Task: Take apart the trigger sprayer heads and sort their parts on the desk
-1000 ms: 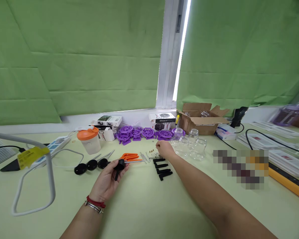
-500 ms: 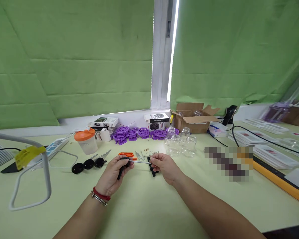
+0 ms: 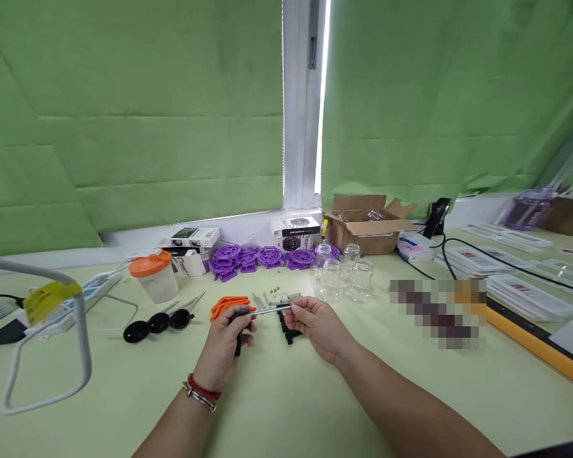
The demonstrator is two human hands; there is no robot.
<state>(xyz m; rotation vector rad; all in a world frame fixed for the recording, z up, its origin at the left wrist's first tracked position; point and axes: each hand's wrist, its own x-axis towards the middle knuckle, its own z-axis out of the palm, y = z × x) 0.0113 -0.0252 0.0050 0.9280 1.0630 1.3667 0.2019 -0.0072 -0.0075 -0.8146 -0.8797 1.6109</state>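
Observation:
My left hand (image 3: 225, 343) is closed around a black piece from which a thin metal rod (image 3: 267, 311) extends to the right. My right hand (image 3: 322, 327) pinches the rod's far end, where a small dark bit shows between the fingertips; its kind is hidden. Just below the rod, black plastic parts (image 3: 290, 335) lie on the table near my right fingers. Behind my hands are orange plastic pieces (image 3: 229, 304), metal springs (image 3: 293, 297) and small brass-coloured bits (image 3: 274, 291). Part of the black piece is covered by my left fingers.
Round black pieces (image 3: 159, 322) and a lidded cup (image 3: 157, 280) stand left, near a grey bent frame (image 3: 86, 343). Purple wheel-like parts (image 3: 270, 257), glass jars (image 3: 332, 280) and a cardboard box (image 3: 367, 236) line the back. A yellow bar (image 3: 544, 346) lies right.
The view has shifted slightly. My left hand has turned a little, and the rod now slopes up toward the right. More of the orange pieces and of the black parts on the table shows.

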